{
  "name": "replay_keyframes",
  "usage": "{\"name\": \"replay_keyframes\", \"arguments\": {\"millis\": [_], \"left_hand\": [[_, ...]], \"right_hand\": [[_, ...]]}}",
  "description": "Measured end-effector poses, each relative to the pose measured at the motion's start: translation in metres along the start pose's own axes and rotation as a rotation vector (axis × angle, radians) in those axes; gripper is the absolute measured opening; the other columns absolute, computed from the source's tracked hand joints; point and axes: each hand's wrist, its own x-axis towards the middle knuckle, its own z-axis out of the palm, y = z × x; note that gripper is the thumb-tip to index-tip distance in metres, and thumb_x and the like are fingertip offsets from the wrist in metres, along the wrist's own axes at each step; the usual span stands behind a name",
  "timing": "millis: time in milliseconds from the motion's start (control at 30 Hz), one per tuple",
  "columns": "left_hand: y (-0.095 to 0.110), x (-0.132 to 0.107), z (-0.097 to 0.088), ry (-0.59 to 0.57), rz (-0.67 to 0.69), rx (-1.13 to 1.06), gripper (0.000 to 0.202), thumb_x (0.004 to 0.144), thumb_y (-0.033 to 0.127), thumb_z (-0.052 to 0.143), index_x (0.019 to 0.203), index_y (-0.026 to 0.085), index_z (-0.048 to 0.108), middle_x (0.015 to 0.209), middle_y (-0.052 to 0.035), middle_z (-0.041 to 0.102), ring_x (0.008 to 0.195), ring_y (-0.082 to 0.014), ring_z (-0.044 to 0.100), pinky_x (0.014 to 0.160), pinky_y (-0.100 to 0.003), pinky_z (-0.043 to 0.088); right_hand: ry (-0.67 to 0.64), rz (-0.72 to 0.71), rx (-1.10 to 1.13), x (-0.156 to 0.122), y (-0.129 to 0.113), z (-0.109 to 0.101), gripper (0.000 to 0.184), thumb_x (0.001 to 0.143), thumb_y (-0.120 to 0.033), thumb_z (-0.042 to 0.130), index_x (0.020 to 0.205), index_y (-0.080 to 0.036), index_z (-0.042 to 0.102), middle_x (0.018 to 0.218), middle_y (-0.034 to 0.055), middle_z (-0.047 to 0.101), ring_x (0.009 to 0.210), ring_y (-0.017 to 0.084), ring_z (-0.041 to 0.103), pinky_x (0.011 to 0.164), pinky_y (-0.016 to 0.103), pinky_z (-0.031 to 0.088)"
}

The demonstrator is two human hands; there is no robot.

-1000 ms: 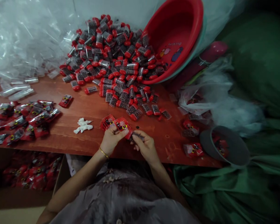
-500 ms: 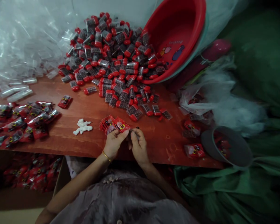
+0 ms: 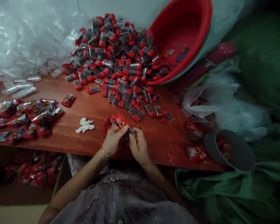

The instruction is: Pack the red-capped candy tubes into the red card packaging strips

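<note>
My left hand (image 3: 112, 141) is closed on a small stack of red printed packets (image 3: 115, 121) near the table's front edge. Right beside it, my right hand (image 3: 138, 145) pinches a small red-capped clear container (image 3: 131, 132) against the stack's right edge. Both hands touch each other above the red-brown wooden table (image 3: 88, 109). A large heap of red-capped containers (image 3: 119, 62) lies further back, spilling from a tilted red basin (image 3: 182, 37).
Filled red packets (image 3: 23, 118) are piled at the left edge, and more fill a box (image 3: 30, 169) under the table. Clear plastic bags (image 3: 25, 40) heap at the back left. A white scrap (image 3: 85, 125) lies left of my hands. A grey bowl (image 3: 228, 149) sits at the right.
My right hand has drawn in to the left, bringing the small container up against the packets in my left hand. The view has shifted slightly.
</note>
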Motion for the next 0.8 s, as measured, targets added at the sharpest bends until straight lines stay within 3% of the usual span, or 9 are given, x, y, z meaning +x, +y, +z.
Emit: {"name": "replay_keyframes", "arguments": {"millis": [167,333,533,633,800], "left_hand": [[0.005,0.002,-0.006,0.016,-0.003,0.096,0.03,0.047,0.034,0.084,0.06,0.013,0.067,0.059,0.0007,0.063,0.055,-0.0089,0.053,0.059,-0.022,0.044],[0.009,0.002,-0.003,0.054,0.033,-0.008,0.037,0.052,0.041,0.081,0.073,0.012,0.07,0.066,-0.0027,0.067,0.062,-0.0116,0.058,0.066,-0.024,0.046],[-0.003,-0.001,-0.002,-0.036,-0.002,0.089,0.035,0.057,0.045,0.078,0.063,0.014,0.063,0.05,0.002,0.057,0.041,-0.0081,0.049,0.04,-0.02,0.036],[0.001,-0.001,-0.006,-0.097,-0.037,0.101,0.039,0.062,0.05,0.072,0.068,0.013,0.063,0.049,0.0025,0.054,0.035,-0.0086,0.047,0.032,-0.02,0.03],[0.011,-0.002,-0.004,-0.006,0.022,0.014,0.04,0.059,0.047,0.076,0.077,0.012,0.066,0.064,-0.0011,0.061,0.047,-0.0068,0.047,0.039,-0.019,0.035]], "right_hand": [[-0.061,-0.087,-0.109,0.004,-0.01,-0.002,0.015,0.089,-0.026,0.04,0.103,-0.022,0.046,0.078,0.0029,0.06,0.069,0.016,0.06,0.061,0.028,0.047],[-0.086,-0.086,-0.088,0.005,-0.012,-0.002,0.014,0.089,-0.028,0.043,0.1,-0.022,0.048,0.077,0.0021,0.059,0.067,0.015,0.059,0.06,0.027,0.047],[-0.057,0.122,0.27,0.007,-0.005,0.012,0.021,0.09,-0.042,0.042,0.096,-0.022,0.046,0.061,-0.0055,0.049,0.043,0.008,0.042,0.041,0.02,0.036],[-0.111,0.178,0.486,0.009,-0.004,0.015,0.025,0.086,-0.045,0.05,0.096,-0.022,0.045,0.062,-0.0069,0.052,0.042,0.006,0.045,0.045,0.02,0.041],[-0.153,0.168,0.4,0.01,-0.006,0.007,0.025,0.082,-0.041,0.056,0.096,-0.02,0.051,0.071,-0.0011,0.064,0.047,0.008,0.054,0.051,0.023,0.047]]}}
